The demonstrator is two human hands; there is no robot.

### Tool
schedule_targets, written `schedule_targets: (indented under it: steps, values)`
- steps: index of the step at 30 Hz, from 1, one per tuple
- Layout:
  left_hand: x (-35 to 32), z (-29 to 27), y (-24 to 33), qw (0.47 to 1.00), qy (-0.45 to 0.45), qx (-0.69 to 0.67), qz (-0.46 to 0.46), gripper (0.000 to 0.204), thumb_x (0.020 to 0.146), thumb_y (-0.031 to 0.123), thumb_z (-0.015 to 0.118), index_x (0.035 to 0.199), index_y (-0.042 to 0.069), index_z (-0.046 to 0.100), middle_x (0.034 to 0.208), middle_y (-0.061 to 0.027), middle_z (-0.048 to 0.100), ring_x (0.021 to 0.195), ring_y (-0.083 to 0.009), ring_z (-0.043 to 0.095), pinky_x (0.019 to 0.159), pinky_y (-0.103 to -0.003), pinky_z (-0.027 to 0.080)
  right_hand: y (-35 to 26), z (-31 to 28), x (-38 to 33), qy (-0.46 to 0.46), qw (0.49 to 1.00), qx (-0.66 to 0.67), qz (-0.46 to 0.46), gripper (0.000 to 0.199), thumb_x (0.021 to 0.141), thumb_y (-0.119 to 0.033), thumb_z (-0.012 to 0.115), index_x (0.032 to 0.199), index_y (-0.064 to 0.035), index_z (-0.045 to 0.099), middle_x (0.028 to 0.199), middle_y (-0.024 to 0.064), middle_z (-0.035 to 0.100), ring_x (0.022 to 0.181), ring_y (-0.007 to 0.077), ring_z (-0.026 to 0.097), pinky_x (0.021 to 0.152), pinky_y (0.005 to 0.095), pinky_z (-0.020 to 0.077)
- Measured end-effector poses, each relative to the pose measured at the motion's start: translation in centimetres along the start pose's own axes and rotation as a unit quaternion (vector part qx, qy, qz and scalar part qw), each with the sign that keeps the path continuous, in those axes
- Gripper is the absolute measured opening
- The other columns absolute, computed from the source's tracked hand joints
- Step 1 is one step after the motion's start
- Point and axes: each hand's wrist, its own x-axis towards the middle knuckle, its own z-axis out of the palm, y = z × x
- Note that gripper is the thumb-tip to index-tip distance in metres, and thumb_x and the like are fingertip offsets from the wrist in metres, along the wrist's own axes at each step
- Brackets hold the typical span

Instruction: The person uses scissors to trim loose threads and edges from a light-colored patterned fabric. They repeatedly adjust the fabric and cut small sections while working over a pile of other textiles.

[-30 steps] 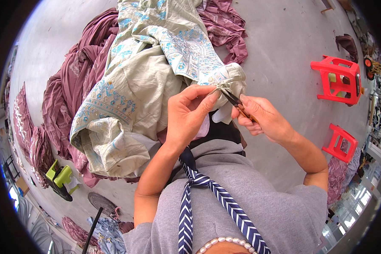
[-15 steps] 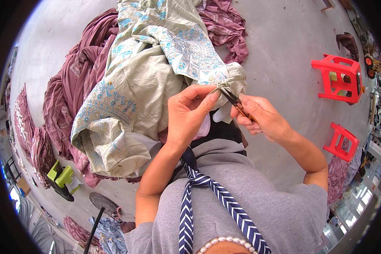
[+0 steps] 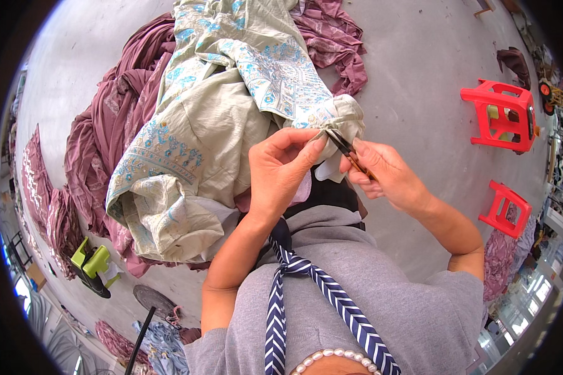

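Observation:
A pale green garment [image 3: 225, 119] with blue floral patterning lies bunched before me, and one end of it reaches up to my hands. My left hand [image 3: 275, 169] pinches an edge of this cloth between thumb and forefinger. Dark-bladed thread snips [image 3: 339, 142] with an orange-brown handle are gripped in my right hand [image 3: 391, 172]. Their tips meet the cloth right beside my left fingertips. Whether a thread lies between the blades is too small to make out.
Mauve cloth [image 3: 112, 112] is heaped on the floor under and left of the garment. Two red plastic stools [image 3: 475, 122] [image 3: 488, 215] stand on the right. A green stool [image 3: 96, 262] is at the lower left, near a dark round base [image 3: 153, 300] and blue cloth [image 3: 162, 350].
Both hands hold almost the same place at the cloth edge. The garment has shifted only very slightly.

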Motion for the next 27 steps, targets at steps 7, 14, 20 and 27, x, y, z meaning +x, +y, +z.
schedule_targets:
  steps: [7, 14, 20, 27]
  values:
    - [-0.07, -0.01, -0.65, 0.999, 0.006, -0.005, 0.038, 0.012, 0.083, 0.002, 0.067, 0.094, -0.003, 0.066, 0.086, -0.0034, 0.065, 0.077, -0.0057, 0.058, 0.069, -0.020, 0.046, 0.21, 0.33, -0.02, 0.013, 1.000, -0.006, -0.002, 0.042, 0.100, -0.040, 0.035, 0.088, -0.0025, 0.052, 0.063, -0.0070, 0.036, 0.048, 0.0009, 0.025, 0.039, 0.0177, 0.0209]
    - [-0.25, 0.03, -0.51, 0.999, 0.019, 0.000, 0.031, 0.012, 0.083, 0.002, 0.067, 0.093, -0.004, 0.066, 0.085, -0.0036, 0.065, 0.076, -0.0058, 0.058, 0.069, -0.020, 0.047, 0.42, -0.04, -0.06, 0.006, 1.000, -0.031, -0.003, 0.043, 0.099, -0.042, 0.036, 0.091, -0.0032, 0.053, 0.063, -0.0066, 0.038, 0.049, 0.0015, 0.026, 0.042, 0.0180, 0.0217]
    - [-0.23, -0.10, -0.59, 0.999, 0.018, 0.006, 0.027, 0.012, 0.082, 0.002, 0.067, 0.093, -0.004, 0.066, 0.085, -0.0038, 0.065, 0.076, -0.0058, 0.058, 0.069, -0.019, 0.047, 0.33, -0.14, 0.02, 0.008, 0.999, -0.034, 0.002, 0.043, 0.099, -0.042, 0.036, 0.091, -0.0032, 0.053, 0.063, -0.0067, 0.038, 0.050, 0.0016, 0.026, 0.042, 0.0182, 0.0217]
    - [-0.19, -0.01, -0.59, 0.999, 0.031, 0.003, 0.017, 0.013, 0.082, 0.003, 0.068, 0.092, -0.003, 0.066, 0.085, -0.0040, 0.066, 0.076, -0.0055, 0.058, 0.069, -0.020, 0.046, 0.45, -0.02, -0.16, -0.014, 0.999, -0.034, 0.001, 0.044, 0.099, -0.042, 0.035, 0.089, -0.0026, 0.052, 0.062, -0.0069, 0.036, 0.049, 0.0014, 0.026, 0.041, 0.0181, 0.0213]
